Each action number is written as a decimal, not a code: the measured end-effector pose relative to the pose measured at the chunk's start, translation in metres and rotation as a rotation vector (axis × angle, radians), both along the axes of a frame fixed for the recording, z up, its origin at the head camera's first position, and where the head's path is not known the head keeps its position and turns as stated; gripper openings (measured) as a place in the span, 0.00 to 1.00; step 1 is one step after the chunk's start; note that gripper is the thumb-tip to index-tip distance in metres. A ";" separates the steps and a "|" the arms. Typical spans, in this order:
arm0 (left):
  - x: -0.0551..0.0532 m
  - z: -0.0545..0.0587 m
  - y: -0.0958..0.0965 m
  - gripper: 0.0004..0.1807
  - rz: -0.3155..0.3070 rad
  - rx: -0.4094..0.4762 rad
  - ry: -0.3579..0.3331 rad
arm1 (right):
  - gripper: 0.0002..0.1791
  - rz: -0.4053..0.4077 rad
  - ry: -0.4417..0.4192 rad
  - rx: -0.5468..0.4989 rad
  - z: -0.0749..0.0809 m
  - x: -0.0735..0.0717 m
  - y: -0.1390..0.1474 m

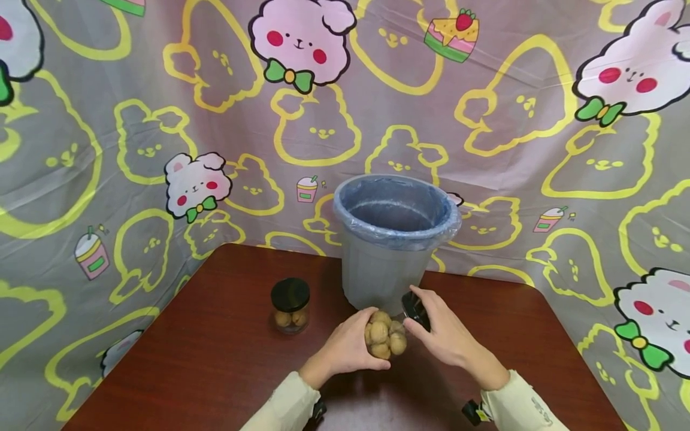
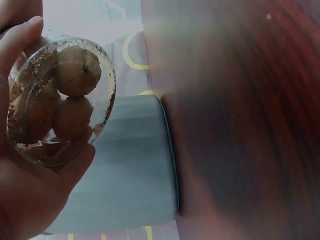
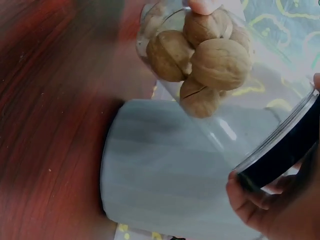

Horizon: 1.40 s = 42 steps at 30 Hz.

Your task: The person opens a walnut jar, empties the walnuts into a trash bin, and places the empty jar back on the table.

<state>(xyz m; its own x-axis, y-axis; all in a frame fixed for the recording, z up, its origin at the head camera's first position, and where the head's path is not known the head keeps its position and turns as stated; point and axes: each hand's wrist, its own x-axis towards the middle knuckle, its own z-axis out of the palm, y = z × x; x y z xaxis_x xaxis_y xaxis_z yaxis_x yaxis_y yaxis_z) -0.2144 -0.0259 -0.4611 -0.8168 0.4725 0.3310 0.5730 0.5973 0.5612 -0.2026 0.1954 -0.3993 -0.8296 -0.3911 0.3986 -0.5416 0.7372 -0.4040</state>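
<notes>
A clear jar of walnuts (image 3: pixel 220 64) is held tilted above the table, in front of the bin. My left hand (image 1: pixel 349 344) grips it around its bottom end; crumbs cling to the jar's base (image 2: pixel 107 85) in the left wrist view. My right hand (image 1: pixel 447 332) curls its fingers and thumb around the black lid (image 3: pixel 282 150), which sits at the jar's mouth. The walnuts gather toward the bottom end, and the part near the lid holds only air. Whether the lid is tight or loose cannot be told.
A second jar (image 1: pixel 291 323) with a black lid and walnuts inside stands upright on the brown table (image 1: pixel 215 347), left of my hands. Behind them stands a grey bin (image 1: pixel 372 269) lined with a blue bag (image 1: pixel 399 179). A patterned curtain (image 1: pixel 226 131) surrounds the table.
</notes>
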 end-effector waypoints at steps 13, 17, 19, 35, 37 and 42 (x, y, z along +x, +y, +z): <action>0.000 0.003 -0.007 0.50 -0.111 0.098 -0.127 | 0.34 0.062 0.008 -0.015 0.005 0.002 -0.001; 0.000 0.003 -0.007 0.51 -0.133 0.108 -0.143 | 0.34 0.076 0.018 -0.006 0.004 0.001 0.001; 0.000 0.002 -0.007 0.51 -0.139 0.107 -0.141 | 0.34 0.085 0.025 -0.006 0.003 0.001 0.002; 0.000 0.001 -0.006 0.49 -0.164 0.127 -0.147 | 0.36 0.147 0.068 0.024 0.003 0.000 0.007; -0.001 0.001 -0.006 0.49 -0.170 0.129 -0.156 | 0.36 0.155 0.067 0.030 0.003 0.000 0.008; -0.001 0.001 -0.005 0.49 -0.182 0.128 -0.163 | 0.36 0.153 0.055 0.029 0.002 0.001 0.010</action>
